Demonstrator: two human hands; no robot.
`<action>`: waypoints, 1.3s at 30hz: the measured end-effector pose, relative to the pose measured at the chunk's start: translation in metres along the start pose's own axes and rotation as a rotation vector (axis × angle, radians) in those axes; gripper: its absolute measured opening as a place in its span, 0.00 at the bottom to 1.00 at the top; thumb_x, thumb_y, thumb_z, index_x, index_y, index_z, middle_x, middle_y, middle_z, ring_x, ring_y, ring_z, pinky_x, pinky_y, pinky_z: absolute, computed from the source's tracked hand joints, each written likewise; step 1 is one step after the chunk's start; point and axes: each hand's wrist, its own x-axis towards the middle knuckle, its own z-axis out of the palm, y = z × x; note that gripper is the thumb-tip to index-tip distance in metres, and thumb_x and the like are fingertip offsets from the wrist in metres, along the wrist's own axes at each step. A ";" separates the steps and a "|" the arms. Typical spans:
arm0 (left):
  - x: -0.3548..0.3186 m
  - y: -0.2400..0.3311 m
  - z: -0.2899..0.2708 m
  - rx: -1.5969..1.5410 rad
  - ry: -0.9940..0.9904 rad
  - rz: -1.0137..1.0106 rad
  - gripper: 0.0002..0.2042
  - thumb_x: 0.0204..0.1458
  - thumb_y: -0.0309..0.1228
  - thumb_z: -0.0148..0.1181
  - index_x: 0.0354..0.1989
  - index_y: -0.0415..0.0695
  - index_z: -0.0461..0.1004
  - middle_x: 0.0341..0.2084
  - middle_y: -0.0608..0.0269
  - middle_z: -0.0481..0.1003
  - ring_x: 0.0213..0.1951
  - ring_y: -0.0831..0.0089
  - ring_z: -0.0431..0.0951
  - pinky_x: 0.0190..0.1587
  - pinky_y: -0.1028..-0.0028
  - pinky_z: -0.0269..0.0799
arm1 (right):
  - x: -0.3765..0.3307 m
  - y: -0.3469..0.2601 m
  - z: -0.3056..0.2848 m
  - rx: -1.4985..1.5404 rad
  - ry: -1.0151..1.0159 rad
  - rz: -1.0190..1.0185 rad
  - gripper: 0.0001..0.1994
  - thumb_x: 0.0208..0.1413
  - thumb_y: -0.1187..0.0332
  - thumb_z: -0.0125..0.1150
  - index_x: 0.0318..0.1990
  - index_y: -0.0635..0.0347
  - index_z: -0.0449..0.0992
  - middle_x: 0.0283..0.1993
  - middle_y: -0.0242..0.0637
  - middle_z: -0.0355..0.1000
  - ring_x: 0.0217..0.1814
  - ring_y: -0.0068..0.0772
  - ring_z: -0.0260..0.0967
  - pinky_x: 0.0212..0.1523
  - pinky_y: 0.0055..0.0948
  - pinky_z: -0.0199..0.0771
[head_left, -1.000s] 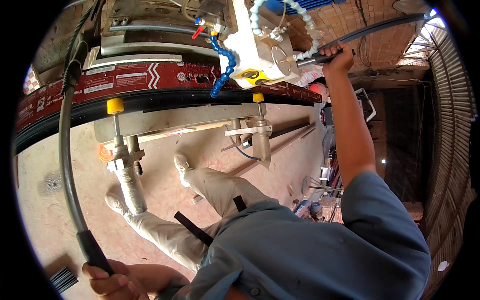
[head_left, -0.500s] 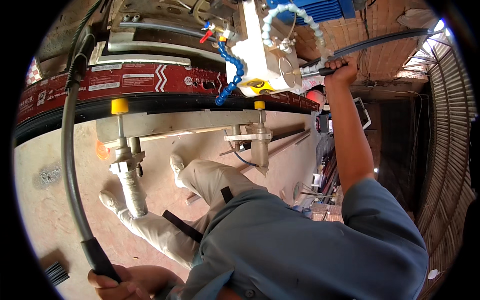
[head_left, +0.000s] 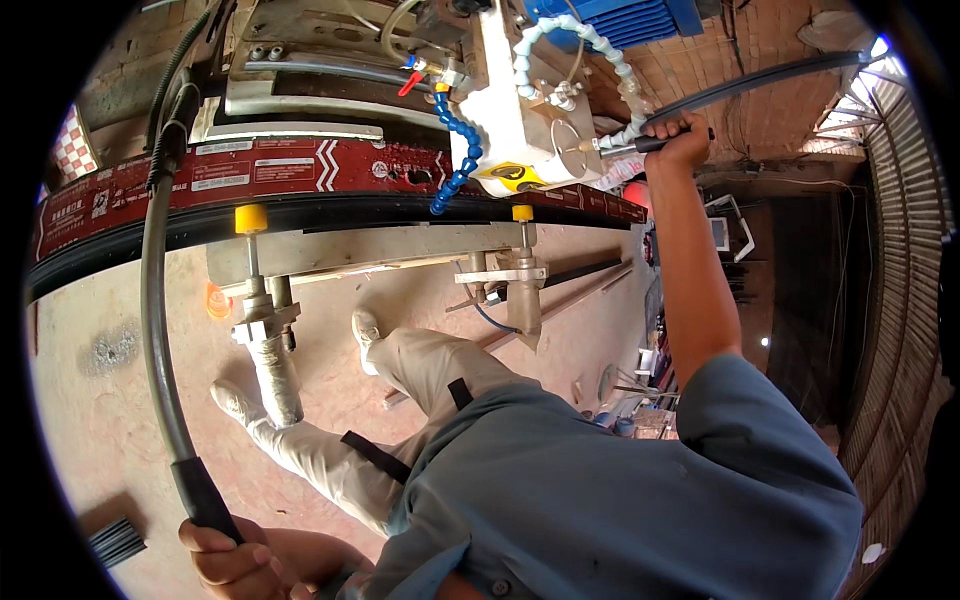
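Note:
My left hand is closed round the black grip of a long, curved metal lever, at the lower left. Up at the right, my right arm is stretched out, and my right hand is wrapped round a black-gripped handle. That handle joins the side of a white machine head. Below the head lies a long profile with a red printed face and a black edge. Two clamp cylinders with yellow tips, the left tip and the right tip, stand against its near side.
A blue segmented hose and a pale segmented hose hang about the head. Behind it is a blue motor. My legs stand close to the left clamp cylinder. Long bars lie on the floor.
The view has shifted a little, so the lever, clamps and left hand appear slightly further right. The black end of the handle now shows past my right hand. Both hands keep their hold.

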 end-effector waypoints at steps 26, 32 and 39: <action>0.301 0.044 0.090 -0.418 -0.467 0.025 0.07 0.43 0.17 0.56 0.21 0.39 0.63 0.15 0.59 0.66 0.19 0.70 0.63 0.24 0.71 0.58 | -0.321 0.101 -0.197 -1.199 -0.025 0.152 0.17 0.63 0.58 0.49 0.37 0.66 0.73 0.36 0.54 0.71 0.42 0.54 0.69 0.45 0.44 0.68; 0.353 0.043 0.111 -0.346 -0.345 -0.240 0.05 0.52 0.24 0.54 0.26 0.39 0.68 0.17 0.64 0.66 0.21 0.80 0.63 0.26 0.78 0.57 | -0.555 0.152 -0.304 -1.114 -0.596 1.149 0.22 0.58 0.50 0.58 0.41 0.64 0.78 0.33 0.44 0.77 0.31 0.37 0.74 0.36 0.38 0.75; 0.408 0.029 0.154 -0.375 -0.235 -0.366 0.08 0.52 0.29 0.59 0.24 0.40 0.70 0.16 0.65 0.67 0.22 0.77 0.65 0.28 0.77 0.60 | -0.601 0.186 -0.333 -0.724 -0.263 1.300 0.16 0.60 0.57 0.58 0.33 0.64 0.76 0.28 0.37 0.74 0.24 0.29 0.70 0.24 0.28 0.71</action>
